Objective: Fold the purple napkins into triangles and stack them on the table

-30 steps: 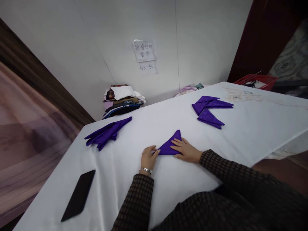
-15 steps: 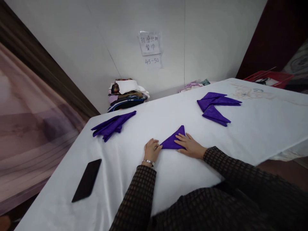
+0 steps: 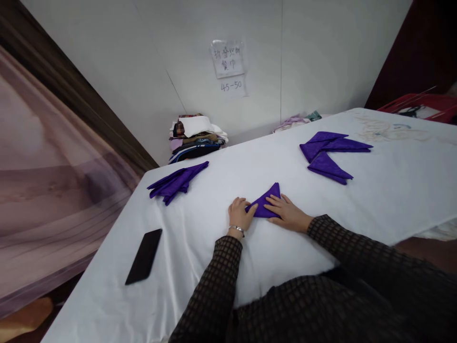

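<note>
A purple cloth napkin (image 3: 264, 205), folded into a triangle, lies on the white-covered table before me. My left hand (image 3: 241, 212) pinches its left corner, the thumb on the cloth and the fingertips partly hidden at the edge. On the napkin's right part rests my right hand (image 3: 287, 213), flat with its fingers spread. Further off to the right lie folded purple napkins (image 3: 323, 150), spread with pointed ends. Another bunch of purple napkins (image 3: 178, 183) is on the left of the table.
A black phone or tablet (image 3: 144, 257) lies at the table's left. Behind the far edge stand a stack of folded cloths (image 3: 196, 138) and more fabric (image 3: 293, 122). A handwritten sign (image 3: 228, 59) hangs on the wall. At far right is a red basket (image 3: 421, 105).
The view has shifted slightly. My left hand has moved a little right over the napkin's left corner, its thumb now lying on the cloth. My right hand stays on the napkin.
</note>
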Action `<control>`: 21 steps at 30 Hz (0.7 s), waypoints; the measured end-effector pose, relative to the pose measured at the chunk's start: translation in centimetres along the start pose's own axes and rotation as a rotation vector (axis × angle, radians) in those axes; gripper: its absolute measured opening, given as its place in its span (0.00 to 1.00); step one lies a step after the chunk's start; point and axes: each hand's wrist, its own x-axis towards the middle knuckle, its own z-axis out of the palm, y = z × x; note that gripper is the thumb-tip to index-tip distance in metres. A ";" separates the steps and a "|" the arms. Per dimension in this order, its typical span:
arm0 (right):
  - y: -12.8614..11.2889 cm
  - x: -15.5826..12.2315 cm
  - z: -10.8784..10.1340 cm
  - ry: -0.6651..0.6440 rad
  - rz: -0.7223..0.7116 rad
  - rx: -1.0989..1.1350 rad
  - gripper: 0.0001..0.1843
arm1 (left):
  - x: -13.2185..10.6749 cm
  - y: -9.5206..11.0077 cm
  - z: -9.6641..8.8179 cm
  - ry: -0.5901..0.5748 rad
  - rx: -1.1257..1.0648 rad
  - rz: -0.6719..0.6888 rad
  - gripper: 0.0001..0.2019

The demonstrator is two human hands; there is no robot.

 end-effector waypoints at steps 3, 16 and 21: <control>0.1 0.1 0.1 -0.004 0.002 -0.003 0.33 | 0.2 1.2 0.6 -0.026 0.030 0.009 0.09; 0.2 0.0 0.0 -0.011 0.000 0.021 0.33 | -0.3 0.2 0.7 0.049 -0.002 0.085 0.04; 0.1 0.0 0.1 -0.006 0.001 0.022 0.32 | -0.2 -0.9 0.6 0.070 -0.025 0.045 0.05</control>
